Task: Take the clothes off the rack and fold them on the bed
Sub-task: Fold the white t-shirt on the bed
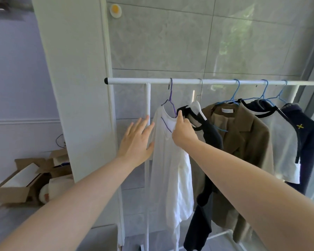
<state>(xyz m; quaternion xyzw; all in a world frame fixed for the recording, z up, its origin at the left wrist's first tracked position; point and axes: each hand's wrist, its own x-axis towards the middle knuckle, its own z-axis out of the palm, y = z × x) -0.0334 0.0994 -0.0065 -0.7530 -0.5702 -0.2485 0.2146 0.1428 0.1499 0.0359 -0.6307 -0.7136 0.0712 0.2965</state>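
Your right hand (182, 132) pinches the neckline of the white long-sleeved top (170, 160), fingers curled into the fabric where the thin purple wire hanger (169, 104) runs through the collar. Your left hand (136, 142) is spread wide, fingers straight, palm toward the top's left shoulder and sleeve; the fingertips reach the fabric edge, though contact cannot be confirmed.

The white top hangs from the white metal clothes rack (207, 81), first garment from the rail's black-capped left end. Just beside it on the right hangs a black and beige garment (209, 140) on a white plastic hanger (198, 105). Next along the rail come a brown collared jacket (243, 140), a white tee with black neck trim (283, 134), and a dark navy garment bearing a yellow cross mark (305, 131), each on a blue wire hanger.

At the lower left, open brown cardboard boxes (22, 185) sit on the floor beside a white pillar (71, 87).
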